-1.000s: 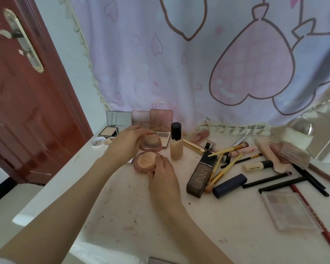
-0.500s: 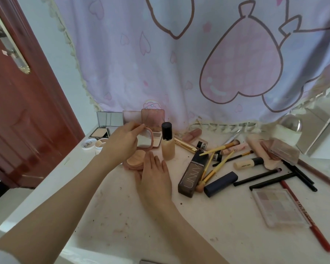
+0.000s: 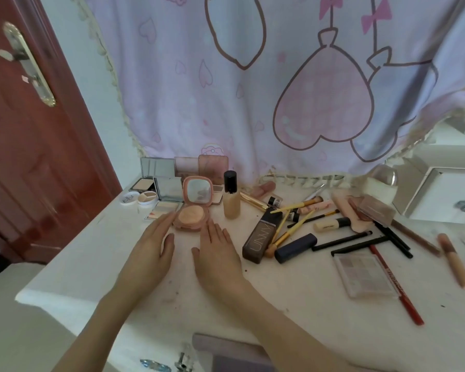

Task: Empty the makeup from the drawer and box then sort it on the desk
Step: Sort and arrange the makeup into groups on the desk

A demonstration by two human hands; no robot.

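A round pink compact (image 3: 192,214) stands open on the white desk (image 3: 293,291), its mirror lid upright. My left hand (image 3: 148,251) lies flat just left of it, fingertips near its base. My right hand (image 3: 216,251) lies flat in front of it, fingers straight, holding nothing. Behind the compact stand several opened palettes (image 3: 169,189). To the right are a foundation bottle (image 3: 231,196), a dark UNNY box (image 3: 262,234), gold-handled brushes (image 3: 293,224), black pencils (image 3: 355,240), a clear eyeshadow palette (image 3: 364,275) and a red pencil (image 3: 395,283).
A brown door (image 3: 30,143) stands at the left. A heart-print curtain (image 3: 253,89) hangs behind the desk. A white drawer unit (image 3: 446,194) sits at the right. A drawer edge with a knob (image 3: 183,361) shows at the bottom, below the desk's front edge.
My left hand let go of the compact's lid, which now stands upright. Both hands drew back toward me and lie flat on the desk.
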